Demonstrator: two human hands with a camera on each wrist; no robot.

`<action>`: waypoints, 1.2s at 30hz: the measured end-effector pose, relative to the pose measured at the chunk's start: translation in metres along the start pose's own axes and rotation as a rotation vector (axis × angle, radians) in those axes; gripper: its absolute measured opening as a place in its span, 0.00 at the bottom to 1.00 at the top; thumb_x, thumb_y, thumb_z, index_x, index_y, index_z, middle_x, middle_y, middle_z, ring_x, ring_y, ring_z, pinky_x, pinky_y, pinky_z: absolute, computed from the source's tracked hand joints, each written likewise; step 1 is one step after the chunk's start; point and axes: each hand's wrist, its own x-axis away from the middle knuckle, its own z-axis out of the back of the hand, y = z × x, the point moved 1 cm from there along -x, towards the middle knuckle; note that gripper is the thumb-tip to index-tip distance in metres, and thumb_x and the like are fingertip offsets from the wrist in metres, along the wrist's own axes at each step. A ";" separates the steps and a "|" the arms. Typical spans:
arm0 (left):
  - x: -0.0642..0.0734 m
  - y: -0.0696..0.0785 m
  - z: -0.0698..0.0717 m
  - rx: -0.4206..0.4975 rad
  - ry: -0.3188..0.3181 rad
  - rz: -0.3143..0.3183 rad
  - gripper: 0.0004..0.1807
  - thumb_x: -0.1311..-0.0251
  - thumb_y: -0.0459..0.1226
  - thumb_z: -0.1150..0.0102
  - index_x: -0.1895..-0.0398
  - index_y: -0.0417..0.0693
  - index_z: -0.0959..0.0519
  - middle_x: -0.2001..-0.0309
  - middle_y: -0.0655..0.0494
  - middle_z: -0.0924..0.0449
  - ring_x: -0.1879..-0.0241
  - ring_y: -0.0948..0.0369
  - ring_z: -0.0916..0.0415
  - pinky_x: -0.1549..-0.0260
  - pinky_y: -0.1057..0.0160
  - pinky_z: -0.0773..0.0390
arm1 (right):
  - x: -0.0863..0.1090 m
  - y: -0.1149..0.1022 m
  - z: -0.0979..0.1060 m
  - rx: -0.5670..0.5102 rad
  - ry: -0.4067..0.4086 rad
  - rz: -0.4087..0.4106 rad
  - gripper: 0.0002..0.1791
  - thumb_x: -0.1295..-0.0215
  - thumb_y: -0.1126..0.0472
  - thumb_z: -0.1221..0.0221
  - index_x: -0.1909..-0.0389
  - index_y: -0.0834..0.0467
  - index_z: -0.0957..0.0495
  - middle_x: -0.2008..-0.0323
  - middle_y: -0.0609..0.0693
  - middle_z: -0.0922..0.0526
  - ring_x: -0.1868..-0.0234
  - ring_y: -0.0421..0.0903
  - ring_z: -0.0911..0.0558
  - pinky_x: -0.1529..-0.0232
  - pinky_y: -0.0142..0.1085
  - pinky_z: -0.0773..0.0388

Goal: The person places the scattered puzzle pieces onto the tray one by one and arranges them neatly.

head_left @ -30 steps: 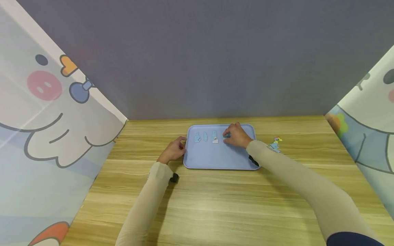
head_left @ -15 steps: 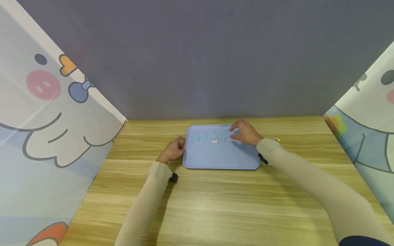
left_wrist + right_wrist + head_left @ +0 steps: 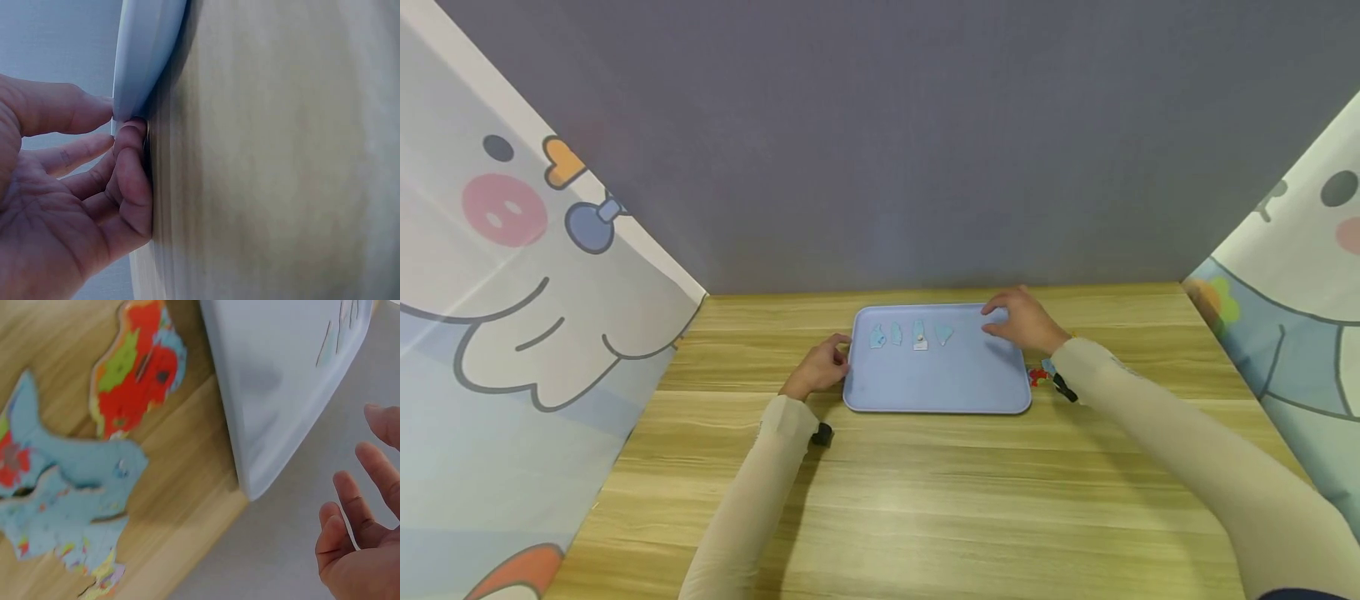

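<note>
A pale blue tray (image 3: 937, 387) lies on the wooden table. Several flat, light blue puzzle pieces (image 3: 944, 334) form a row in its upper left half. At the tray's left rim is my left hand (image 3: 817, 368); the left wrist view has its thumb and curled fingers gripping the edge (image 3: 139, 56). My right hand (image 3: 1027, 322) hovers over the tray's upper right corner, fingers parted and holding nothing. The right wrist view catches a red and green piece (image 3: 139, 372) and some joined-looking blue pieces (image 3: 87, 465) on the table beside the tray.
Wood-grain table (image 3: 925, 492) extends around the tray. Behind it rises a grey wall (image 3: 880, 150), with cartoon-printed panels (image 3: 497, 333) at both sides. My right sleeve (image 3: 1142, 417) partly hides the pieces right of the tray.
My right hand has let go of the rightmost light blue piece in the row and moved right, to the tray's upper right corner. My left hand stays at the left rim.
</note>
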 end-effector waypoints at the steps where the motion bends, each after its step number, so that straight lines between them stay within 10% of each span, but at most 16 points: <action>1: 0.000 0.000 0.000 0.000 0.002 -0.001 0.28 0.44 0.29 0.43 0.38 0.39 0.34 0.67 0.47 0.23 0.69 0.55 0.26 0.68 0.59 0.25 | 0.001 0.001 0.002 -0.008 0.004 -0.010 0.15 0.47 0.63 0.32 0.59 0.66 0.18 0.53 0.62 0.22 0.44 0.62 0.31 0.35 0.53 0.51; 8: 0.001 0.000 -0.001 0.005 0.004 0.006 0.27 0.44 0.29 0.42 0.39 0.39 0.34 0.66 0.47 0.23 0.68 0.55 0.26 0.67 0.59 0.25 | 0.009 0.008 0.019 -0.030 0.034 -0.058 0.15 0.46 0.63 0.33 0.57 0.65 0.19 0.51 0.63 0.24 0.47 0.61 0.34 0.46 0.53 0.37; 22: 0.003 0.002 -0.001 0.001 -0.004 0.023 0.28 0.43 0.29 0.43 0.38 0.39 0.34 0.65 0.47 0.24 0.67 0.55 0.26 0.66 0.59 0.25 | 0.029 0.020 0.029 -0.010 0.068 -0.053 0.17 0.47 0.64 0.32 0.57 0.67 0.20 0.52 0.65 0.23 0.45 0.64 0.32 0.38 0.56 0.48; 36: 0.004 0.004 0.001 0.004 -0.009 0.023 0.27 0.42 0.30 0.43 0.38 0.40 0.34 0.65 0.47 0.24 0.67 0.55 0.26 0.67 0.59 0.25 | 0.052 0.035 0.031 -0.015 0.086 -0.021 0.16 0.48 0.65 0.32 0.58 0.68 0.19 0.57 0.65 0.22 0.52 0.63 0.32 0.51 0.55 0.38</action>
